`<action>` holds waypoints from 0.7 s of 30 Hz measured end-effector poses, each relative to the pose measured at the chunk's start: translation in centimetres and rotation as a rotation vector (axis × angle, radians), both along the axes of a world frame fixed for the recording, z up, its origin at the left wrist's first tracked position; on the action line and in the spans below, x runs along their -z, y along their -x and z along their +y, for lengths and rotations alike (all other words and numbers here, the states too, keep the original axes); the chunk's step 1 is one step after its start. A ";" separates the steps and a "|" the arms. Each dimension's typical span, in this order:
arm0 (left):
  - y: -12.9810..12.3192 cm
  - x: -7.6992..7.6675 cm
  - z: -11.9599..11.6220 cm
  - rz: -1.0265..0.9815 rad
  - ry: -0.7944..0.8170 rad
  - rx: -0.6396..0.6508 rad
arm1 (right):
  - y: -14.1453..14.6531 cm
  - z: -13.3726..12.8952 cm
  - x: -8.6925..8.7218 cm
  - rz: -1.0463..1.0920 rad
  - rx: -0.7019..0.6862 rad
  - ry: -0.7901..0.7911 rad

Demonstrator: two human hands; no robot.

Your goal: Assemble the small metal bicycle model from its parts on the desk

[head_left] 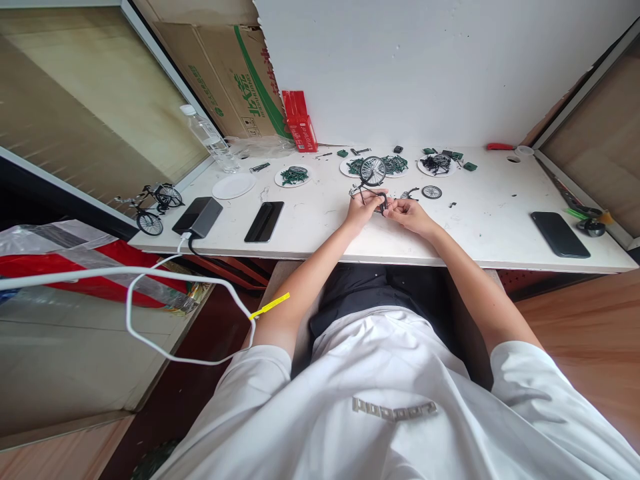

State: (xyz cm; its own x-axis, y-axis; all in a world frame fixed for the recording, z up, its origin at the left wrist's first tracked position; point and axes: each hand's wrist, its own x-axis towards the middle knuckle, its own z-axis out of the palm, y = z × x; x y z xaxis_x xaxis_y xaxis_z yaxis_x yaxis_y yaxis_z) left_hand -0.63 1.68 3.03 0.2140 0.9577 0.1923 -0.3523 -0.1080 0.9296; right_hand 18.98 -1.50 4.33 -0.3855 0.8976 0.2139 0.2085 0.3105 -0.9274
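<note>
Near the middle of the white table, my left hand point(364, 205) is closed on a small black model bicycle point(373, 172), whose spoked wheel stands up above the fingers. My right hand point(406, 212) meets it from the right, fingers pinched at the bicycle's lower dark part; whether a small piece is between them is too small to tell. Just beyond the right hand lie a loose wheel point(431, 192) and a small black frame part point(410, 194). Behind are plates of green and black parts, one of them a white plate point(456, 167) at the right.
At the left stand a finished-looking model bicycle point(150, 208), a dark box point(198, 217) with cables and a plastic bottle point(210, 140). One phone point(265, 222) lies left of my hands, another phone point(560, 235) far right. A red box point(300, 123) stands at the back. A white cable point(150, 270) crosses the left.
</note>
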 end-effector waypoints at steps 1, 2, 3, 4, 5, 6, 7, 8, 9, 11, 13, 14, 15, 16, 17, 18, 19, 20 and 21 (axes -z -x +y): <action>0.0 -0.1 -0.1 -0.010 0.013 0.011 | 0.0 0.0 0.0 0.005 0.008 0.007; 0.1 -0.2 -0.1 -0.025 0.030 0.025 | 0.0 0.0 0.0 0.010 0.013 0.014; 0.2 -0.3 -0.2 -0.043 0.050 0.040 | 0.0 0.0 0.0 0.014 0.015 0.020; 0.2 -0.5 -0.2 -0.062 0.073 0.054 | 0.0 0.1 0.0 0.018 0.016 0.027; 0.3 -0.6 -0.2 -0.081 0.096 0.068 | -0.1 0.1 0.0 0.023 0.018 0.036; 0.4 -0.7 -0.2 -0.099 0.119 0.081 | -0.1 0.1 0.0 0.029 0.020 0.046; 0.5 -0.8 -0.2 -0.117 0.142 0.095 | 0.0 0.1 0.1 0.035 0.022 0.056; 0.5 -0.8 -0.1 -0.133 0.161 0.109 | 0.0 0.2 0.1 0.042 0.025 0.066; 0.6 -0.8 -0.1 -0.148 0.176 0.124 | 0.0 0.2 0.1 0.051 0.028 0.076; 0.7 -0.7 0.1 -0.172 0.189 0.151 | 0.0 0.3 0.2 0.068 0.033 0.090; 0.8 -0.5 0.3 -0.182 0.184 0.180 | -0.1 0.3 0.2 0.082 0.030 0.098; 0.8 -0.4 0.4 -0.184 0.174 0.196 | -0.1 0.3 0.2 0.085 0.027 0.101; 0.9 -0.3 0.5 -0.184 0.164 0.210 | -0.1 0.3 0.2 0.085 0.022 0.102; 0.9 -0.2 0.5 -0.184 0.156 0.224 | -0.1 0.3 0.2 0.083 0.020 0.101; 0.9 -0.1 0.5 -0.183 0.151 0.233 | -0.1 0.3 0.2 0.077 0.017 0.098; 0.9 -0.1 0.5 -0.179 0.150 0.237 | -0.1 0.3 0.3 0.068 0.016 0.092; 0.8 0.0 0.5 -0.174 0.152 0.238 | -0.1 0.3 0.3 0.059 0.015 0.085; 0.8 0.0 0.5 -0.168 0.156 0.237 | -0.1 0.4 0.3 0.051 0.013 0.079; 0.8 0.0 0.5 -0.162 0.158 0.235 | -0.1 0.4 0.4 0.044 0.011 0.075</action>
